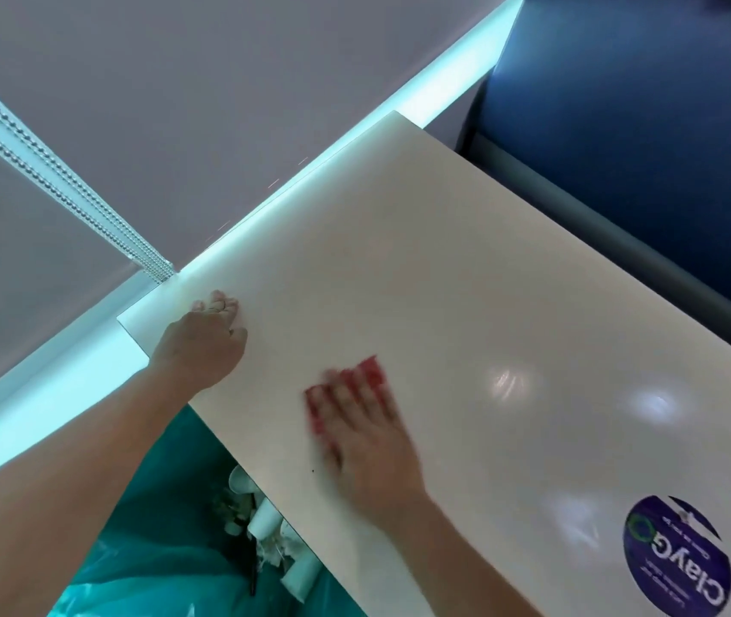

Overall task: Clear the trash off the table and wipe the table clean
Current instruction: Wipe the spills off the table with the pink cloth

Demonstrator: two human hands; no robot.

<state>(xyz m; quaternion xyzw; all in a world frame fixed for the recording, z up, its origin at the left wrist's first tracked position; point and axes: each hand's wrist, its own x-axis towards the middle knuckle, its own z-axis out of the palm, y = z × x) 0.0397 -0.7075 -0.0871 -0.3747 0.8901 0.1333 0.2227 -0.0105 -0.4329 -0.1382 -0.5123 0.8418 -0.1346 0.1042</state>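
Right hand (pixel 368 443) lies flat, fingers straight and spread, pressing a red wiping cloth (pixel 370 371) onto the glossy cream rectangular table top (pixel 443 260). The palm-down press likely keeps the whole cloth in contact. Hand and cloth are motion-blurred, so this reads as mid-wipe. Left hand (pixel 203 345) sits at the table's far-left corner, fingertips bunched on the surface, probably bracing the body. Cannot tell if it pinches anything. Cloth is near the left edge, well apart from the round purple sticker (pixel 677 558) at the near right. Below that edge, a translucent green plastic trash bag (pixel 167 527) holds white cups and scraps (pixel 265 518). It seems parked there to catch swept-off trash. No trash is visible on the top, so clearing looks done. Blue padded seat (pixel 644 104) is beyond.
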